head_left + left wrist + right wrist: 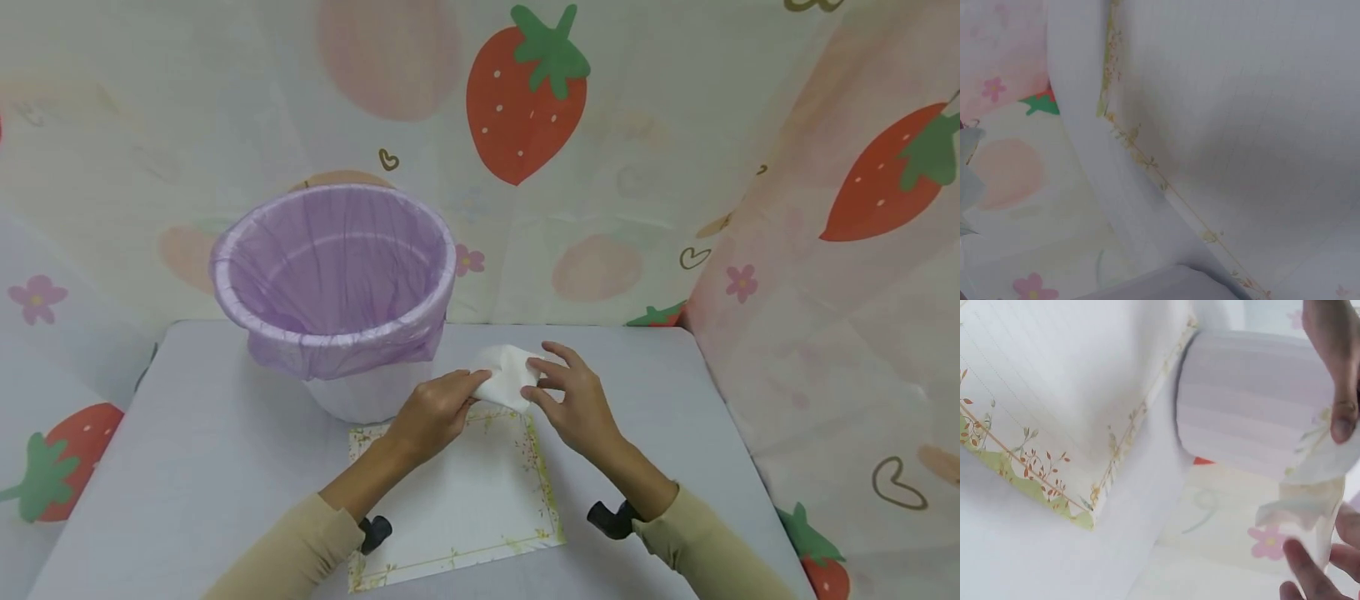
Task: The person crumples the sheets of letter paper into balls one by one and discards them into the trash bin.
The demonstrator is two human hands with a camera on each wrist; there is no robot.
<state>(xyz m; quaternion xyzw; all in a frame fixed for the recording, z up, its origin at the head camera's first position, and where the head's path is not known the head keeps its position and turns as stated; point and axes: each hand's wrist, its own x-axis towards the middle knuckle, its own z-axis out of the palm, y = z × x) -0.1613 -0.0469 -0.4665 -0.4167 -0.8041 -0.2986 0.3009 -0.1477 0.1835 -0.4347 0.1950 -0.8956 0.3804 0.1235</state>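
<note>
Between my hands is a white sheet of paper (506, 375), bent and partly crumpled, held above the table just right of the bin. My left hand (435, 412) pinches its left side, thumb on top. At its right edge, the thumb and fingertips of my right hand (581, 404) grip it. A printed plant pattern shows on the held paper (1329, 440) in the right wrist view. Below lies flat paper (457, 500) with faint lines and a floral border. Neither hand appears in the left wrist view, where the flat paper (1241, 125) fills most of the picture.
A white bin (360, 398) stands at the back left of the table (225, 467), lined with a lavender bag (337, 346) folded over its rim. Behind and beside the table hang cloths (660, 150) printed with strawberries. Dark wrist mounts (611, 521) sit at both cuffs.
</note>
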